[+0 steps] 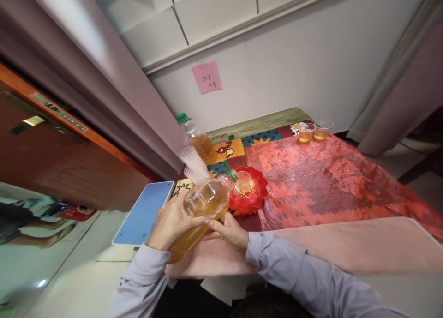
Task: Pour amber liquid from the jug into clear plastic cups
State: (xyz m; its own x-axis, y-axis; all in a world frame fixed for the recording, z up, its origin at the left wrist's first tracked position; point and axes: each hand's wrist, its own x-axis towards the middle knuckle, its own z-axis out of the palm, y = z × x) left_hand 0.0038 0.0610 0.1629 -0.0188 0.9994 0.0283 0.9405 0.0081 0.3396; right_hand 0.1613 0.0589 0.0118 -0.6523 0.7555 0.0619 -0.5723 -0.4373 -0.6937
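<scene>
The left hand (173, 221), at the lower centre-left of the frame, is clamping on a large, clear, ribbed plastic bottle of amber liquid (216, 201), its fingers wrapping the curved wall, while the right hand (228, 231), just right of it, is gripping the same bottle from its lower side, the thumb pressing the smooth plastic and some fingers hiding beneath. The bottle is lying tilted across the centre of the frame, its base pointing to the lower left and its narrowing neck reaching the rim of a small, clear, thin-walled plastic cup (243, 183); whether liquid is running between them is not showing clearly. This cup is standing in a glossy red dish with a scalloped edge (263, 191), and a thin green strip (230, 171) is looping beside the bottle's neck. Left of centre, a slanting stack of translucent, ridged plastic cups (194, 162) is leaning near a second clear bottle with a green screw cap (199, 142), partly filled with amber liquid. A small round green cap (231, 137) is lying just right of that. At the upper right, two clear plastic cups (314, 131) are standing side by side, holding shallow amber liquid. Beneath everything, a shiny, wrinkled, red patterned tablecloth (321, 179) is covering the table.
</scene>
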